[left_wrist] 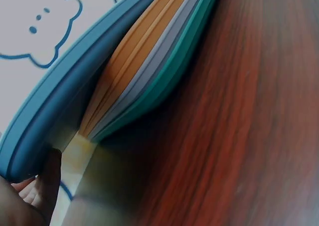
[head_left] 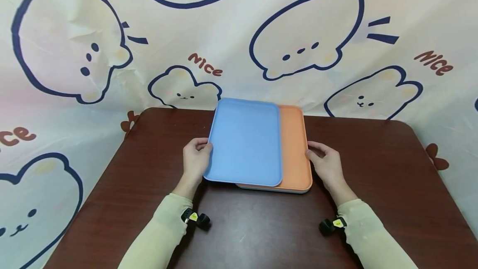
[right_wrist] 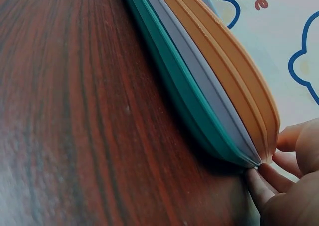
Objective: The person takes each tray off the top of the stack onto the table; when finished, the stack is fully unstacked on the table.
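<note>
Two hands on a stack of trays, mid-table, brown wood table point(head_left: 373, 202). Blue tray point(head_left: 244, 140) on top, shifted left and lifted off the stack at its left edge, long axis running away from the person, slightly skewed so the far end leans right. Orange tray point(head_left: 295, 148) next under it, same long axis, right strip exposed.

Left hand point(head_left: 196, 159) gripping blue tray's left rim, fingers curled around the edge; left wrist view shows the thumb under the rim point(left_wrist: 45, 181). Right hand point(head_left: 326, 163) at the stack's right edge, fingertips point(right_wrist: 261, 178) touching the rims at table level, fingers bent; hard to say whether pinching or only steadying. Hands well apart, one each side.

Count from wrist views: one blue, two or perhaps three orange layers (edges blur together), one grey tray point(right_wrist: 209, 94), one teal tray point(right_wrist: 172, 79) at bottom touching the table. Cartoon bear backdrop point(head_left: 306, 32) behind table. Cream sleeves both arms.
</note>
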`<state>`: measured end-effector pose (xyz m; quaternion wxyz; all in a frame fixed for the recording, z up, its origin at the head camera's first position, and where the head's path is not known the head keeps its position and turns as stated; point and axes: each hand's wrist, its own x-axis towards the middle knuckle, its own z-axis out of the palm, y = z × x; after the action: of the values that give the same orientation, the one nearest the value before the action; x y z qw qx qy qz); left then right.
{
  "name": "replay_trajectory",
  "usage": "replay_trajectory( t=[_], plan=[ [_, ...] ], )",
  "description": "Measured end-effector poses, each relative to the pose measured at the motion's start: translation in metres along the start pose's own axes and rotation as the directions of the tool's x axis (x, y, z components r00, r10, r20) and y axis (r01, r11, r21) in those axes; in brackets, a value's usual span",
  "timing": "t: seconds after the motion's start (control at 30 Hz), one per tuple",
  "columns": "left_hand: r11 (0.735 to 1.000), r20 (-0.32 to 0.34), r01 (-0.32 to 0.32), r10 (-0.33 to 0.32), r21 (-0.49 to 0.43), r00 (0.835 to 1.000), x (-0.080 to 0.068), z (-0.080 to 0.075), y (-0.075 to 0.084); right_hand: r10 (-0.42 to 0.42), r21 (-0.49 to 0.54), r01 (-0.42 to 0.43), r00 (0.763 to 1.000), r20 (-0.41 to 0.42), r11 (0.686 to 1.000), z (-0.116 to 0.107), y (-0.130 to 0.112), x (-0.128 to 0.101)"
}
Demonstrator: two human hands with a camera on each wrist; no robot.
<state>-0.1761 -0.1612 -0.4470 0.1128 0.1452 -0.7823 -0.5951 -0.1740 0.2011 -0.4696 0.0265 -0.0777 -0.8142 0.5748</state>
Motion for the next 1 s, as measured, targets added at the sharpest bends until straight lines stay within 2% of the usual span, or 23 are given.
replay_trajectory(
  t=[0.33, 0.5, 0.7, 1.0],
  plan=[
    [1.000, -0.083, 0.024, -0.024, 0.000, 0.996, 0.013, -0.039, -0.007, 0.028, -0.023, -0.028, 1.000, -0.003, 0.999, -0.001, -0.001, -0.001],
    [0.998, -0.092, 0.053, -0.050, 0.025, 0.994, 0.017, -0.058, -0.011, 0.042, -0.048, -0.042, 0.999, 0.004, 0.998, -0.001, -0.001, -0.003],
    [0.997, -0.104, 0.046, -0.040, 0.059, 0.994, 0.027, -0.079, -0.017, 0.042, -0.054, -0.042, 0.999, -0.001, 0.998, -0.004, 0.001, -0.005],
    [0.979, -0.155, 0.083, -0.054, 0.184, 0.986, 0.043, -0.125, -0.029, 0.013, -0.054, -0.013, 1.000, 0.001, 0.998, 0.000, -0.002, -0.002]
  ],
)
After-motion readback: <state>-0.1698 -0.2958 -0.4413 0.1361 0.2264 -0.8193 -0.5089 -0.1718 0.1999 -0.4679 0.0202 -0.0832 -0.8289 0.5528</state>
